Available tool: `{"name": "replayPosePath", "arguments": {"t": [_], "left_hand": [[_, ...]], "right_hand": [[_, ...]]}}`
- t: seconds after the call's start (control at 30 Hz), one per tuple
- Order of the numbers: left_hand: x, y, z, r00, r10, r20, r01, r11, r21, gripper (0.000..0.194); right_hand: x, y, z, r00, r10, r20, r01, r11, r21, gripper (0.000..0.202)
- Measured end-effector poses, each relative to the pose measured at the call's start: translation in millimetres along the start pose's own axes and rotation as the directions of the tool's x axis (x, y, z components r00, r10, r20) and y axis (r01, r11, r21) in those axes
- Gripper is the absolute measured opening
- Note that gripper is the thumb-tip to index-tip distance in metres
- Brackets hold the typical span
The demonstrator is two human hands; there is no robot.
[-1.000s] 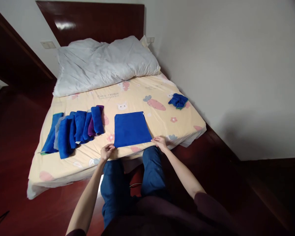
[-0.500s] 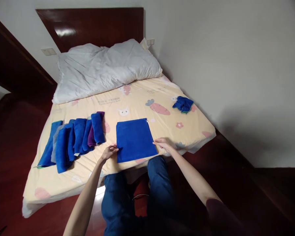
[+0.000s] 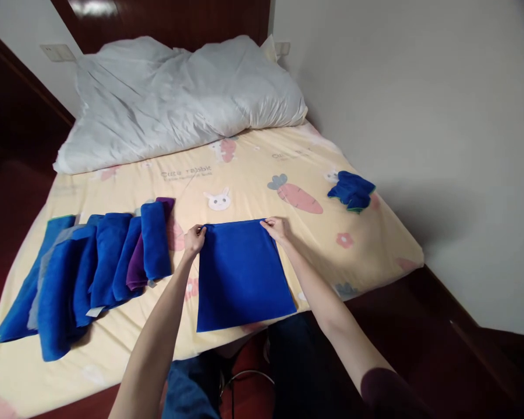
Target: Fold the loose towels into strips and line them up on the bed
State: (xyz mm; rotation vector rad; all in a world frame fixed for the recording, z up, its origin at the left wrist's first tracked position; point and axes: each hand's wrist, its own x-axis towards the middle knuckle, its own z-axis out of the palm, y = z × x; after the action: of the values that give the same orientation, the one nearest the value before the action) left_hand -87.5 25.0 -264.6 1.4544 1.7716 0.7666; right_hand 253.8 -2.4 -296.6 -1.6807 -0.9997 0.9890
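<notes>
Blue cloth: laid flat on the bed, just below the frame's centre.
Left hand: closed on the cloth's upper left corner.
Right hand: upper right corner pinched by fingertips.
Far edge: apparently being gripped for handling.
Two corners: an even, level pull seems called for next.
Bundled cloths: lined up at frame left.
Crumpled cloth: untouched, right of centre.

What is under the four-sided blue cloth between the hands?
The yellow cartoon-printed fabric bedsheet shows around the blue cloth; what lies beneath is covered and cannot be seen.
</notes>
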Motion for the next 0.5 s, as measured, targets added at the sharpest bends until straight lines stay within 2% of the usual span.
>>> {"name": "replayPosePath", "arguments": {"t": [0.13, 0.27, 0.4, 0.5], "left_hand": [[0.0, 4.3, 3.0, 0.999, 0.053, -0.009, -0.051, 0.989, 0.142, 0.031], [-1.6, 8.8, 7.7, 0.995, 0.068, -0.078, -0.047, 0.967, 0.249, 0.031], [-3.4, 10.6, 15.5, 0.984, 0.093, -0.154, -0.052, 0.966, 0.254, 0.030], [-5.5, 13.5, 21.6, 0.976, 0.103, -0.192, -0.041, 0.952, 0.304, 0.032]], "right_hand": [[5.3, 15.1, -6.4, 0.999, -0.026, -0.035, 0.026, 1.000, 0.011, 0.041], [8.8, 20.1, -9.7, 0.985, -0.129, -0.112, 0.131, 0.991, 0.008, 0.035], [11.2, 20.2, -9.5, 0.990, -0.102, -0.097, 0.100, 0.995, -0.025, 0.036], [8.1, 17.1, -8.3, 0.985, -0.104, -0.139, 0.094, 0.992, -0.082, 0.037]]}}
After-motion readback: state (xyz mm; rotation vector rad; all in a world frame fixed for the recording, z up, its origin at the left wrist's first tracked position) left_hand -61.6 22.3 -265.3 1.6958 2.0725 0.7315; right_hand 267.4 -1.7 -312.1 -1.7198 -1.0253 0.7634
